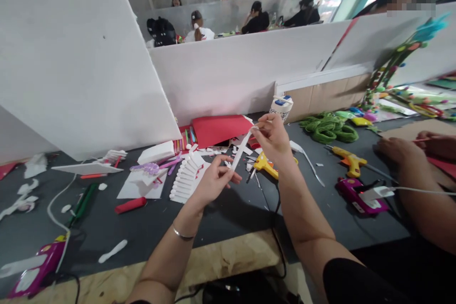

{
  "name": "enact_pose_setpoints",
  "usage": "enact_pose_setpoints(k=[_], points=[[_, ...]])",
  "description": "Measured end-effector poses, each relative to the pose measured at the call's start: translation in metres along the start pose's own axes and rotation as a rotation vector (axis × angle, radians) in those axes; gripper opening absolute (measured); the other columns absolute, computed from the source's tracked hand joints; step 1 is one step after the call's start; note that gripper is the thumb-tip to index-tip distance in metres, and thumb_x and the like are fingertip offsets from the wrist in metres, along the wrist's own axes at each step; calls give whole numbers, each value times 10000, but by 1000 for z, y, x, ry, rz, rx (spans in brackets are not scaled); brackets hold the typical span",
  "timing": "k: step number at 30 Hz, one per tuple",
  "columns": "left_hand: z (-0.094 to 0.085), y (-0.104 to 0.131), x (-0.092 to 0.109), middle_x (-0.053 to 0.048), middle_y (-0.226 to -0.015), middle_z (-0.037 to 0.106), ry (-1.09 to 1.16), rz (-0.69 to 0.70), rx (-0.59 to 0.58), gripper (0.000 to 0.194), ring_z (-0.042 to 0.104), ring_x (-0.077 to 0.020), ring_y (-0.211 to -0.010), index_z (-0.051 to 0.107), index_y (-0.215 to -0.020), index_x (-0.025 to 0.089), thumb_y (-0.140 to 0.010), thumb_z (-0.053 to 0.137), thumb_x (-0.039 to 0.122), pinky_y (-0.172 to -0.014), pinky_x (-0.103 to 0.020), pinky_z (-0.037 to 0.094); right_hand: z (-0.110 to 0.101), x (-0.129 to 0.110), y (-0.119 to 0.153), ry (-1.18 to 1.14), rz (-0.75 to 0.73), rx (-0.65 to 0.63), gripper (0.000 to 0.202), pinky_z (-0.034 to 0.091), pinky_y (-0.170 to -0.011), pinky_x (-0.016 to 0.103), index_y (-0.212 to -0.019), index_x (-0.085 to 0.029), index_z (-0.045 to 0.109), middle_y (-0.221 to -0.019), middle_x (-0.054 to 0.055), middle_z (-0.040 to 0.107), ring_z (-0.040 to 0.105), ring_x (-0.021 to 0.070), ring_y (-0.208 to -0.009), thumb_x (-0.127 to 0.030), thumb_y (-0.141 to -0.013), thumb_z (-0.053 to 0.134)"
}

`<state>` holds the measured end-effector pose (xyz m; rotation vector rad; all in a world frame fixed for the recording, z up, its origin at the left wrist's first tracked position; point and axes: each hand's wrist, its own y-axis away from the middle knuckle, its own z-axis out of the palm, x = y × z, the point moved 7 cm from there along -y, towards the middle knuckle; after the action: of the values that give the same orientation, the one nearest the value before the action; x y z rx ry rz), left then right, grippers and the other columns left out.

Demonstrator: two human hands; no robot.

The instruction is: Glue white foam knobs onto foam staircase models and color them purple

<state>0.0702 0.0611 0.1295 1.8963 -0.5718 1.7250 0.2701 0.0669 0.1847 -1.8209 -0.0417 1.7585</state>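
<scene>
A narrow white strip (241,151) stretches at a slant between my two hands above the dark table. My left hand (214,178) pinches its lower end, with a small white scrap showing by the fingers. At the upper end, the fingertips of my right hand (273,137) are closed on the strip. A yellow glue gun (265,165) lies just under my right wrist. Left of my left hand is a fan of white round-ended pieces (183,184) on white card. Behind the hands lies a red sheet (219,129).
A red roll (130,205), a white spoon-like piece (113,251) and a purple power strip (41,266) are on the left. Another glue gun (349,160), green cord (327,128) and purple power strip (360,197) lie right, near another person's hands (402,149). White panels (231,73) stand behind.
</scene>
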Motion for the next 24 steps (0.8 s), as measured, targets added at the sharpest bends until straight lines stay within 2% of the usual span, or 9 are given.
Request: enact_pose_setpoints(k=[2, 4, 8, 10, 15, 17, 19, 22, 24], points=[[1, 0, -1, -42, -853, 827, -34, -8, 1, 506, 791, -200, -804, 516, -1272, 240, -877, 735, 467, -618, -245, 509, -1, 7, -5, -37, 42, -39, 489, 646, -558, 294, -1005, -302, 387, -752, -84, 637, 687, 136, -579, -508, -797, 779], [2, -2, -3, -48, -863, 830, -55, -33, -23, 563, 794, -206, -845, 530, -1339, 234, -874, 743, 468, -655, -257, 530, 0, 11, -7, -86, 83, -69, 542, 647, -562, 302, -992, -297, 392, -735, -86, 651, 702, 145, -591, -558, -762, 807], [8, -9, -16, -86, -854, 836, 2, -119, -107, 469, 789, -212, -828, 706, -1088, 190, -780, 817, 526, -725, -288, 578, 3, 14, -7, -129, 109, -90, 561, 635, -552, 295, -988, -294, 403, -721, -92, 644, 670, 127, -565, -576, -739, 819], [10, -12, -22, -100, -865, 838, 82, -144, -83, 424, 790, -215, -820, 738, -975, 182, -754, 826, 533, -728, -296, 589, 3, 15, -8, -105, 94, -67, 531, 633, -553, 295, -988, -299, 396, -720, -94, 630, 635, 114, -544, -549, -756, 804], [13, -19, -31, -104, -886, 834, 140, -158, -12, 452, 793, -216, -835, 722, -1036, 171, -756, 818, 512, -746, -308, 599, -8, 28, -13, -15, 86, 1, 430, 641, -591, 305, -1033, -315, 406, -818, -55, 635, 661, 135, -644, -462, -810, 743], [13, -20, -29, -70, -866, 826, 99, -94, 25, 593, 793, -213, -824, 653, -1229, 196, -780, 801, 554, -760, -318, 605, -11, 33, -16, 53, 75, -27, 399, 657, -624, 323, -1079, -324, 413, -880, -36, 640, 697, 156, -727, -453, -849, 713], [12, -18, -21, -37, -868, 813, -2, 32, 67, 597, 792, -203, -841, 574, -1340, 232, -859, 737, 546, -803, -327, 610, -15, 35, -19, 120, 53, -36, 374, 661, -639, 337, -1133, -334, 423, -914, -25, 635, 709, 171, -779, -449, -890, 683], [19, -7, -3, -32, -937, 807, -276, 212, 42, 248, 781, -189, -919, 657, -1164, 245, -976, 590, 392, -873, -321, 595, -19, 36, -20, 161, 44, -13, 385, 656, -627, 342, -1216, -343, 443, -912, -23, 635, 696, 176, -780, -421, -917, 673], [27, 0, 5, -36, -1002, 810, -440, 254, -13, 197, 771, -192, -963, 705, -1036, 241, -995, 526, 312, -888, -317, 585, -18, 37, -20, 163, 62, -14, 423, 651, -609, 333, -1269, -352, 453, -903, -29, 641, 681, 170, -756, -401, -921, 688]])
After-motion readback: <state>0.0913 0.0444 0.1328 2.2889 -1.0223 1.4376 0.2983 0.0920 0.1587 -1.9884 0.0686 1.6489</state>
